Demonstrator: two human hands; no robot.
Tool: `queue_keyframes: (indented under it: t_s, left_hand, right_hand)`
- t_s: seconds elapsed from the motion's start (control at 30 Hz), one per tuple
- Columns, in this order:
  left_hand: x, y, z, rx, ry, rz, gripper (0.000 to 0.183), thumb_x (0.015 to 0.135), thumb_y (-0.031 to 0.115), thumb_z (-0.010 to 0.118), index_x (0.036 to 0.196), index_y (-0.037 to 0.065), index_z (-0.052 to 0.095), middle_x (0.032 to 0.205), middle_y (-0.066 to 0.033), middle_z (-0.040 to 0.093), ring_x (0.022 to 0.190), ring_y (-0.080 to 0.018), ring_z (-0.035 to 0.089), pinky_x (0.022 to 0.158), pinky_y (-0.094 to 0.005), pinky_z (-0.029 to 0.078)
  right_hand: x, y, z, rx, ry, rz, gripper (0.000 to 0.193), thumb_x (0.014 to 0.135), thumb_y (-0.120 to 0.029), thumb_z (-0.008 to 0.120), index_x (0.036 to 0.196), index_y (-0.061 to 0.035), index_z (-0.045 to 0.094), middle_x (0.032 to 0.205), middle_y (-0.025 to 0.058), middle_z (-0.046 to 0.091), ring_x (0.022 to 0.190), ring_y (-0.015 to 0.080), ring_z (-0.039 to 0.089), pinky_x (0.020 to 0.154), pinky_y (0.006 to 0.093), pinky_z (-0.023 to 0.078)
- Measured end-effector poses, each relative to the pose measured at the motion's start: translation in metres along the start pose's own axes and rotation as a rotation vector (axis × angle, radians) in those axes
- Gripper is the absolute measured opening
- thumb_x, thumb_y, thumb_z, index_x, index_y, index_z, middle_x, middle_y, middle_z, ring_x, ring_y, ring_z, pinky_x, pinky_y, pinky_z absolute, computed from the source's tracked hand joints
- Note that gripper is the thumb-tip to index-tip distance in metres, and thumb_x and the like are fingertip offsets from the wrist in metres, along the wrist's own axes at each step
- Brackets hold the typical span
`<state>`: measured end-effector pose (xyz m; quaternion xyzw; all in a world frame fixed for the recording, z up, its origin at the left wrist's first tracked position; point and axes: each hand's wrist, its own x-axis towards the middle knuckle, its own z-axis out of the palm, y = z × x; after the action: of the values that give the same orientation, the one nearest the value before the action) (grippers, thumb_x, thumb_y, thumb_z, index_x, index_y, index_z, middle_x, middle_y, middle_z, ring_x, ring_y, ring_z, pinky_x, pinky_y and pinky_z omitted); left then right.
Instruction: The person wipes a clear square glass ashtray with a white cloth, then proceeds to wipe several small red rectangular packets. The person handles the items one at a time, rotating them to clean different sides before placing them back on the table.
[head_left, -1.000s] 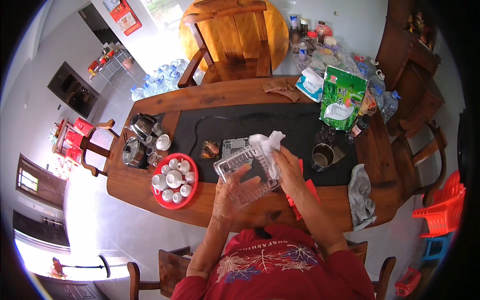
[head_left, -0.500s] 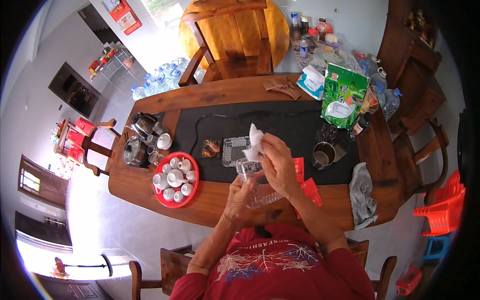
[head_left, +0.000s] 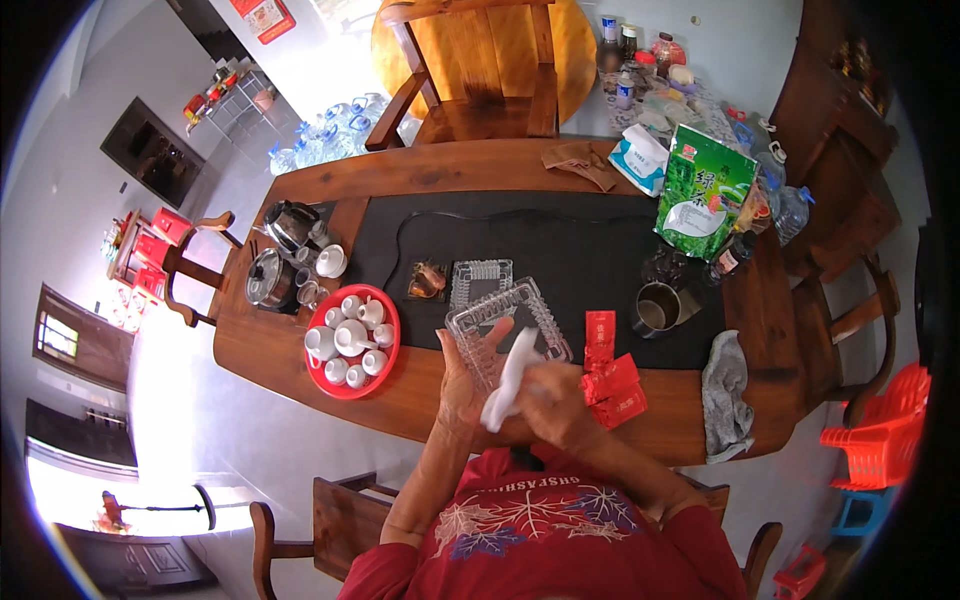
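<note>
My left hand [head_left: 462, 384] holds a clear plastic tray [head_left: 536, 305] with ridged sides, tilted up over the near part of the table; its thumb and fingers are at the tray's left edge. Bunched in my right hand [head_left: 556, 402] is a white tissue [head_left: 511, 378], close in front of the tray. Motion smears the right fingers a little. Behind the held tray, another clear plastic tray [head_left: 482, 272] lies on the black mat. Small red packets [head_left: 614, 385] lie on the table to the right of my hands.
To the left stands a round red tray [head_left: 392, 362] of white teacups, near a glass teapot [head_left: 290, 222]. On the right are a metal cup [head_left: 656, 306], a green tea bag [head_left: 703, 190], a tissue pack [head_left: 640, 160] and a grey cloth [head_left: 727, 400]. A small dark packet [head_left: 428, 281] lies mid-mat.
The held tray has turned, its wide open face now showing. My right hand has come down and nearer with the tissue. More of the red packets shows.
</note>
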<state>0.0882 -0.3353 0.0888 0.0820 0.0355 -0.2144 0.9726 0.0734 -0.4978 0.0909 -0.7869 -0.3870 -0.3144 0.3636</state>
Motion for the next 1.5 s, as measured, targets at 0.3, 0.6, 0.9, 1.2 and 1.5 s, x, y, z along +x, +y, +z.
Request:
queue_keyframes:
  t_s: [0.3, 0.6, 0.9, 1.2, 1.5]
  left_hand:
    - [0.013, -0.007, -0.003, 0.016, 0.127, 0.214, 0.062, 0.084, 0.068, 0.033, 0.126, 0.025, 0.047, 0.13, -0.0052, 0.048, 0.111, -0.0358, 0.051, 0.093, -0.0607, 0.041]
    - [0.016, -0.007, -0.017, -0.066, -0.038, 0.097, 0.077, 0.083, 0.07, 0.033, 0.136, 0.014, 0.039, 0.126, -0.0132, 0.051, 0.11, -0.0328, 0.051, 0.097, -0.0491, 0.042]
    - [0.01, -0.013, -0.009, 0.075, 0.121, 0.044, 0.082, 0.083, 0.072, 0.028, 0.133, 0.009, 0.04, 0.127, -0.0166, 0.049, 0.113, -0.0359, 0.051, 0.097, -0.0509, 0.042]
    - [0.009, -0.027, 0.004, 0.338, 0.231, -0.108, 0.072, 0.09, 0.063, 0.023, 0.124, 0.005, 0.046, 0.112, -0.0158, 0.059, 0.096, -0.0338, 0.061, 0.088, -0.0456, 0.051]
    - [0.002, -0.013, 0.004, 0.283, 0.393, -0.018, 0.089, 0.08, 0.08, 0.019, 0.115, 0.007, 0.055, 0.102, -0.0115, 0.061, 0.097, -0.0265, 0.059, 0.081, -0.0434, 0.049]
  right_hand:
    - [0.004, 0.032, 0.021, 0.187, 0.326, 0.729, 0.046, 0.086, -0.003, 0.05, 0.13, 0.0056, 0.036, 0.122, 0.0214, 0.039, 0.11, 0.0358, 0.039, 0.096, 0.043, 0.031]
    - [0.0, -0.006, 0.022, -0.033, 0.06, 0.08, 0.047, 0.078, -0.006, 0.065, 0.123, -0.0033, 0.054, 0.119, 0.0133, 0.046, 0.106, 0.0303, 0.048, 0.092, 0.0398, 0.041]
    - [0.047, 0.025, -0.005, -0.149, 0.017, 0.395, 0.017, 0.079, -0.006, 0.056, 0.096, -0.0041, 0.054, 0.093, 0.0125, 0.054, 0.087, 0.0316, 0.052, 0.073, 0.0395, 0.04]
    - [0.063, 0.057, 0.001, 0.072, 0.062, 0.355, 0.015, 0.079, -0.004, 0.056, 0.094, -0.0032, 0.055, 0.089, 0.0145, 0.052, 0.084, 0.0342, 0.051, 0.071, 0.042, 0.042]
    - [0.044, 0.003, 0.002, 0.098, -0.227, -0.063, 0.024, 0.07, -0.004, 0.065, 0.095, -0.005, 0.064, 0.091, 0.0094, 0.051, 0.084, 0.0283, 0.053, 0.077, 0.0382, 0.046]
